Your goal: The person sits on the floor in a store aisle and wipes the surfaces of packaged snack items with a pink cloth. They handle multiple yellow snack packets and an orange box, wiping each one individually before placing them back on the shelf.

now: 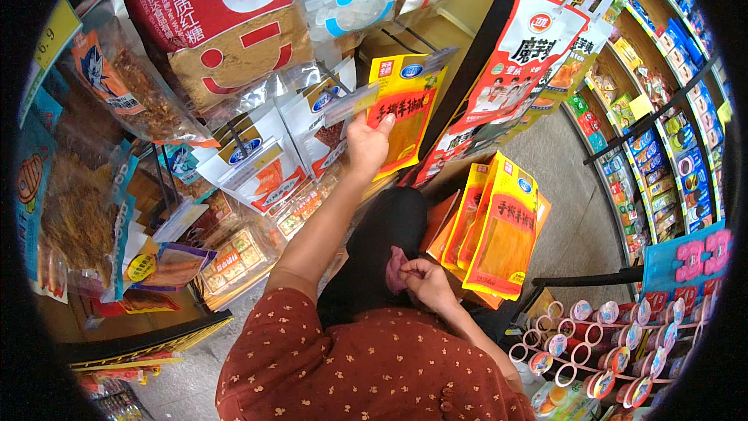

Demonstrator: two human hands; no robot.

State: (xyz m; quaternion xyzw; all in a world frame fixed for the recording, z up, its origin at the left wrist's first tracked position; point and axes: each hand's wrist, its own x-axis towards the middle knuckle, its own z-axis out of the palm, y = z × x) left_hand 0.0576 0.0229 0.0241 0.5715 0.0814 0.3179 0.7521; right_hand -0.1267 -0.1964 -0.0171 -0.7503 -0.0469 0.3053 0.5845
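Note:
My left hand point(369, 143) grips the left edge of a yellow and orange snack packet point(403, 114), thumb across its front. This packet hangs upright by a metal display hook point(418, 35), partly behind a clear label holder point(350, 102). Low over my dark trouser leg point(374, 257), my right hand point(429, 285) pinches a crumpled pink cloth point(397, 272). Just beyond my right hand stands an open cardboard box point(447, 219). Several matching packets point(505, 225) lean in it, overlapping one another.
Large sugar bags point(234, 35) hang above, with dried-food bags point(82, 210) at left. Red and white snack packets point(514, 58) hang beside a black post point(485, 29). Stocked shelves point(660, 128) curve along the right. A pink rack of small cups point(596, 345) stands lower right.

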